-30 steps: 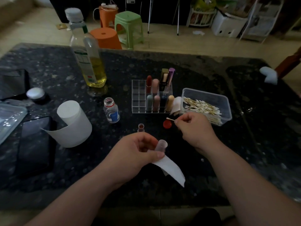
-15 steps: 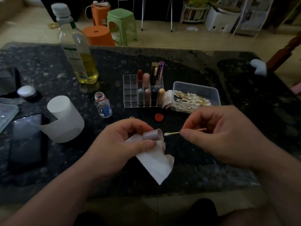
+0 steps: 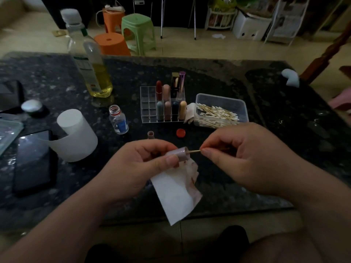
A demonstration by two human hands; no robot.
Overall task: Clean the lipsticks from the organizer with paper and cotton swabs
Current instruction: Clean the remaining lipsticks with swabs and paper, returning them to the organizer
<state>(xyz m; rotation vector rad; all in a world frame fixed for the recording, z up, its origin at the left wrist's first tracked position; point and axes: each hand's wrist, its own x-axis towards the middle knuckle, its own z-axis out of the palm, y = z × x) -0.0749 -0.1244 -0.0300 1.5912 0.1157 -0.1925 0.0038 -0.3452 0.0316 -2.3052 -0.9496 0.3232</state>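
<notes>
While left grip point(image 3: 136, 168) clasps cap point(image 3: 179, 154), right grip point(image 3: 247, 158) pinches swab point(image 3: 193, 151) inside (paper point(image 3: 176, 194) beneath)

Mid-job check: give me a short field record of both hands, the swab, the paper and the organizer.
left hand: grips cap and paper together
right hand: pinches swab by its stick
swab tip: inside the cap's open end, hidden
paper state: hangs below the cap, reddish stains near its top
organizer: on table, eight lipsticks upright in it
swab box: right of organizer, open, swabs inside
open tube: stands in front of organizer, near red lid
</notes>
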